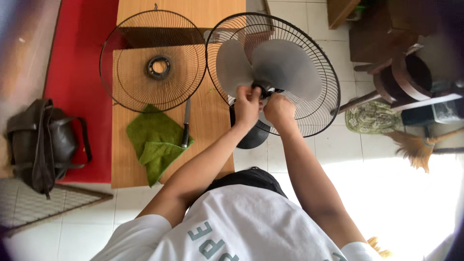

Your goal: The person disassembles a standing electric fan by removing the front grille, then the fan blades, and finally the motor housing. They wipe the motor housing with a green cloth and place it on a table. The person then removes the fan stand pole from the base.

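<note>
A standing fan's rear wire guard (309, 121) faces up with grey blades (285, 65) inside it. My left hand (247, 104) and my right hand (279, 108) meet at the dark hub (266, 89) in the middle of the blades, with the fingers of both closed around it. The fan's black base (251, 135) shows below my left wrist. The detached front wire guard (152, 60) lies flat on the wooden table (212, 125) to the left.
A green cloth (154, 142) and a dark-handled knife (186, 123) lie on the table near its front edge. A red mat (79, 67) and a dark bag (43, 142) are left. A broom (415, 147) and wooden furniture (401, 77) stand right on the tiled floor.
</note>
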